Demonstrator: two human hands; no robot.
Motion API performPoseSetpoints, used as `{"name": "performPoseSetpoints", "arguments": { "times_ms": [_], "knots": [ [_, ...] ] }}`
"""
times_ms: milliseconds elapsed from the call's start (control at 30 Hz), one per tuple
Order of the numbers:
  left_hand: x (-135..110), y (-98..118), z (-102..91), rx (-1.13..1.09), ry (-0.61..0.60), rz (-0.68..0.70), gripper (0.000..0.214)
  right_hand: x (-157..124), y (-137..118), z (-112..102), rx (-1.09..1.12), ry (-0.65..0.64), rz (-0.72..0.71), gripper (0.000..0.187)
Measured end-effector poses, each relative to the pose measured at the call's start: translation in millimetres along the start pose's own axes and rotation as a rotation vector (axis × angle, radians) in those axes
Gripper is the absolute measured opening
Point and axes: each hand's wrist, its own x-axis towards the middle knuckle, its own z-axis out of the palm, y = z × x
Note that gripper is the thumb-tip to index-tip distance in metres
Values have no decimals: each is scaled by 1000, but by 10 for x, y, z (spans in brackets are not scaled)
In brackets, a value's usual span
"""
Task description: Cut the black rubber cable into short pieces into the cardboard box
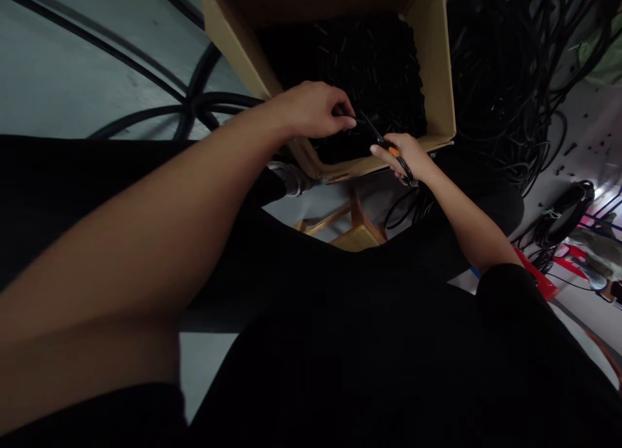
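Observation:
Over the box, my left hand (321, 110) is closed in a pinch, with a thin dark end, seemingly black tubing, between the fingertips; most of it is hidden by the hand. My right hand (404, 155) grips scissors (394, 153) with black and orange handles. Their dark blades point up and left toward the left fingertips; how far apart the blades are is hard to make out. Below both hands stands an open cardboard box (437, 79) holding many short black pieces (369, 59).
Thick black hose (204, 79) curves across the grey floor (121, 53) left of the box. Tangled black cables (505, 66) lie to its right, beside a coiled bundle (568, 215). A wooden stool (362, 235) stands between my legs. Red items (539, 273) lie at the right.

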Motion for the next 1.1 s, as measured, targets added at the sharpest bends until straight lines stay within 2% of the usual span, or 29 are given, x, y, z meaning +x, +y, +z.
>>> {"name": "performPoseSetpoints", "arguments": {
  "times_ms": [233,433,600,767,867,967,1100],
  "knots": [
    [-84,62,-100,-52,68,-43,56,33,79,-12,-121,37,54,58],
    [-84,39,-135,-351,51,61,59,96,113,19,-178,48,40,44],
    [-85,44,-138,-606,44,139,44,143,129,8,-177,93,-31,35],
    [-119,105,-148,-695,48,153,36,198,177,7,-97,104,-66,46],
    [-147,147,-170,-726,45,163,32,222,187,10,-8,171,-83,51],
    [-163,180,-200,-700,54,135,34,225,156,-3,68,224,-119,52],
    [-153,180,-225,-645,74,115,41,232,91,-11,97,230,-157,55]
  ]
}}
